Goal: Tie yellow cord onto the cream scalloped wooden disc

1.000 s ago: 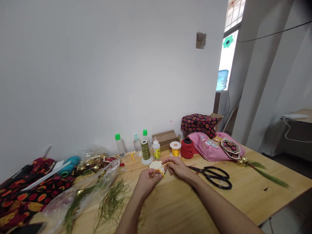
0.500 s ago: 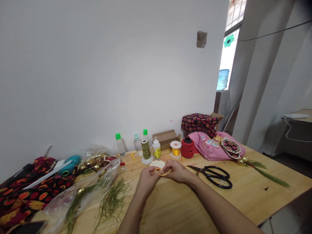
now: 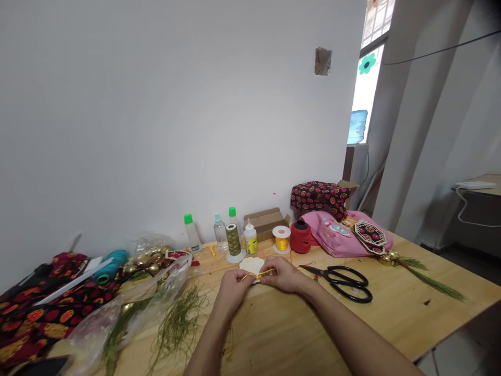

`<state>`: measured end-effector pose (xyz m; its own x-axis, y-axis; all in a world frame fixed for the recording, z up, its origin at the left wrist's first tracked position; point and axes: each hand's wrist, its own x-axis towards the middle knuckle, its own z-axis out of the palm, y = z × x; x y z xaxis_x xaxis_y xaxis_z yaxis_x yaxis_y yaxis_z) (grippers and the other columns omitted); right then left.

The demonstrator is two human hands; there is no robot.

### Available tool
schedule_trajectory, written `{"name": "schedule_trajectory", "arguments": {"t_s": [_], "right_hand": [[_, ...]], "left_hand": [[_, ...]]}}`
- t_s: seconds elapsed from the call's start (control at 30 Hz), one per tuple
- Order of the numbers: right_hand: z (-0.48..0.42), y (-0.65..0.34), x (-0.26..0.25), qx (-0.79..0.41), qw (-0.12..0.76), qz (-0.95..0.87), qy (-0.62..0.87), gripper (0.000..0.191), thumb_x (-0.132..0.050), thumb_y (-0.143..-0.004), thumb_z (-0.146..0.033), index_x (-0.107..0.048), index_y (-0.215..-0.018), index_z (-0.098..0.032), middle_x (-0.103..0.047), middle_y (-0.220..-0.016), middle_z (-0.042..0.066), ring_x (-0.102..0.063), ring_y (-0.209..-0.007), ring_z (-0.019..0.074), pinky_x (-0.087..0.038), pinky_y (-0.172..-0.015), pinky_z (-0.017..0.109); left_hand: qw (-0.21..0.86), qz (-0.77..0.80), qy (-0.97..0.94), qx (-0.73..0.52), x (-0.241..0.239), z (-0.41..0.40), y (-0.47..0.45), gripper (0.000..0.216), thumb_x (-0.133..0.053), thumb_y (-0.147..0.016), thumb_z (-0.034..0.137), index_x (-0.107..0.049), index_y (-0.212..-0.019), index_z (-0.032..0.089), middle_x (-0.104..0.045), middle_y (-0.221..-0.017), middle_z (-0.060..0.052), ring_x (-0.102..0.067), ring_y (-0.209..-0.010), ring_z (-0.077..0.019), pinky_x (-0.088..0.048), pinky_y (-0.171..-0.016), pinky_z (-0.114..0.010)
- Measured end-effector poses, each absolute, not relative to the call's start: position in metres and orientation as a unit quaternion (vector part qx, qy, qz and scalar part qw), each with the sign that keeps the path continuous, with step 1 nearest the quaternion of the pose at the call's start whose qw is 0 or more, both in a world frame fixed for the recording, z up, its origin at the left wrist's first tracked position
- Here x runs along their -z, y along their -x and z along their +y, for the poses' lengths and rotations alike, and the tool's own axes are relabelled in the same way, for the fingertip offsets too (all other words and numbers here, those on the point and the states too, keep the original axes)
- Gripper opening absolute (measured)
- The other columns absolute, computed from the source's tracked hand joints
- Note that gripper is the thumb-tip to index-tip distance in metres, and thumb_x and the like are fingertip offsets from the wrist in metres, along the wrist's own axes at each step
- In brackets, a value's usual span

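Observation:
Yellow cord (image 3: 265,272) is stretched between my two hands, drawn nearly straight. My left hand (image 3: 234,286) pinches one end between thumb and fingertips. On the other side my right hand (image 3: 282,274) pinches the cord too, its fingertips close to the left ones. Just beyond the fingers a pale, scalloped flat piece (image 3: 251,265) shows; its near part is hidden by my hands. Right of my right hand lie black-handled scissors (image 3: 346,282), blades pointing toward it.
Behind stand an olive thread cone (image 3: 234,242), a glue bottle (image 3: 250,239), a yellow cord spool (image 3: 282,239) and a red thread cone (image 3: 301,237). Green threads (image 3: 182,318) and a plastic bag (image 3: 105,318) lie left. A pink bag (image 3: 332,235) with an octagonal ornament (image 3: 371,235) lies right.
The loose loop of yellow cord between my hands has been pulled tight into a nearly straight line. More of the pale piece shows behind my fingers.

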<state>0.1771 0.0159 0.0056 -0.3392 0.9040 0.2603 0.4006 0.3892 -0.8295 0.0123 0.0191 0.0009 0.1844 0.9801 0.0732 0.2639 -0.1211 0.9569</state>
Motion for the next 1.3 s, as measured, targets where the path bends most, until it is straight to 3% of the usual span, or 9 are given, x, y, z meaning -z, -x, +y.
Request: {"name": "schedule_trajectory", "arguments": {"t_s": [0.1,0.27,0.53,0.77,0.87,0.97,1.3], "right_hand": [[0.012,-0.181,-0.015,-0.494,0.394,-0.663,0.402,0.015,-0.062,-0.059,-0.026,-0.059,-0.067,-0.013,-0.047,-0.053,-0.004,-0.037,-0.046,0.0049,-0.025,-0.042,0.016],[0.011,-0.194,-0.029,-0.695,0.461,-0.478,0.275,0.020,-0.060,-0.064,-0.031,-0.050,-0.061,-0.013,-0.021,-0.043,-0.011,-0.011,-0.036,0.0013,-0.007,-0.033,0.016],[0.020,-0.192,-0.021,-0.718,0.506,-0.381,0.289,0.021,-0.061,-0.063,-0.029,-0.050,-0.071,-0.014,-0.017,-0.043,-0.012,-0.007,-0.036,0.0015,-0.002,-0.032,0.015],[0.011,-0.182,-0.021,-0.659,0.456,-0.481,0.356,0.019,-0.059,-0.063,-0.030,-0.054,-0.065,-0.013,-0.025,-0.041,-0.010,-0.013,-0.034,0.0011,-0.007,-0.032,0.016],[0.008,-0.178,-0.022,-0.617,0.439,-0.530,0.382,0.017,-0.062,-0.060,-0.027,-0.059,-0.067,-0.011,-0.041,-0.045,-0.007,-0.031,-0.039,0.0020,-0.022,-0.036,0.015],[0.007,-0.174,-0.020,-0.600,0.419,-0.581,0.356,0.025,-0.067,-0.052,-0.022,-0.062,-0.075,-0.012,-0.056,-0.062,-0.001,-0.046,-0.055,0.0063,-0.034,-0.051,0.017],[0.018,-0.171,-0.001,-0.580,0.411,-0.604,0.361,0.032,-0.070,-0.046,-0.027,-0.062,-0.074,-0.014,-0.062,-0.068,0.001,-0.053,-0.064,0.0125,-0.040,-0.061,0.025]], "left_hand": [[0.503,0.496,-0.581,-0.404,-0.004,0.018,-0.013,0.028,-0.061,-0.053,0.034,-0.065,-0.056,0.007,-0.059,-0.046,-0.001,-0.044,-0.041,-0.0090,-0.029,-0.042,-0.019],[0.566,0.467,-0.553,-0.394,-0.012,0.011,-0.018,0.025,-0.066,-0.049,0.032,-0.067,-0.059,0.009,-0.063,-0.051,-0.002,-0.047,-0.044,-0.0094,-0.032,-0.046,-0.019],[0.572,0.416,-0.579,-0.405,-0.010,0.010,-0.022,0.022,-0.067,-0.052,0.028,-0.067,-0.066,0.010,-0.065,-0.062,-0.004,-0.052,-0.054,-0.0116,-0.036,-0.053,-0.020],[0.596,0.411,-0.545,-0.423,-0.012,0.011,-0.021,0.028,-0.068,-0.051,0.025,-0.065,-0.075,0.011,-0.064,-0.058,-0.002,-0.052,-0.050,-0.0093,-0.037,-0.051,-0.019],[0.576,0.428,-0.566,-0.405,-0.012,0.010,-0.021,0.028,-0.067,-0.051,0.027,-0.065,-0.074,0.010,-0.064,-0.056,-0.002,-0.052,-0.048,-0.0102,-0.037,-0.050,-0.019],[0.529,0.445,-0.610,-0.388,-0.009,0.010,-0.020,0.027,-0.065,-0.053,0.031,-0.066,-0.069,0.010,-0.065,-0.060,-0.004,-0.054,-0.054,-0.0133,-0.038,-0.052,-0.021],[0.467,0.458,-0.674,-0.343,-0.013,0.009,-0.014,0.032,-0.060,-0.056,0.036,-0.067,-0.076,0.011,-0.067,-0.069,-0.006,-0.056,-0.060,-0.0173,-0.039,-0.053,-0.022]]}}
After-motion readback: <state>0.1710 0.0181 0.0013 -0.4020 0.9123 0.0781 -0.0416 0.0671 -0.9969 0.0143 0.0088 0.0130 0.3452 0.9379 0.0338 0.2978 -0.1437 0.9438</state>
